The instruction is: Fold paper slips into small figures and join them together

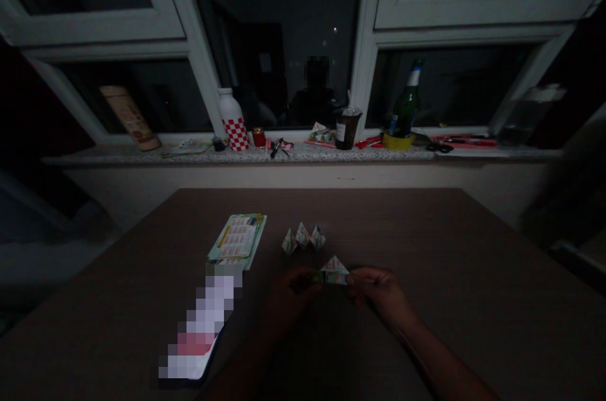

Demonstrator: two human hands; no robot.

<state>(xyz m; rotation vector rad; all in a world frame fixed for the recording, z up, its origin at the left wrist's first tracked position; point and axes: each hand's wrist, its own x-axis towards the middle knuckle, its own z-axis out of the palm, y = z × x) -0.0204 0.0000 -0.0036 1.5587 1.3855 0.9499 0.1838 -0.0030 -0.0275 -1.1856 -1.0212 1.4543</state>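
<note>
Between my two hands is a small folded printed paper [335,269], with a triangular peak on top and a flat band below. My left hand [294,290] pinches its left end, and my right hand [376,287] pinches the right end. Just beyond it on the table stand several pointed folded paper pieces [303,237] in a row. To the left lies a stack of printed paper sheets [239,238]. A lit phone [201,331], its screen blurred out, lies nearer to me beside my left forearm.
The brown table [473,275] reaches to the wall below a window. On the stone sill [307,155] stand a checkered bottle [234,123], a dark drink cup [348,129], a green glass bottle [407,104] in a yellow tape roll [398,143], and a tan flask [130,118].
</note>
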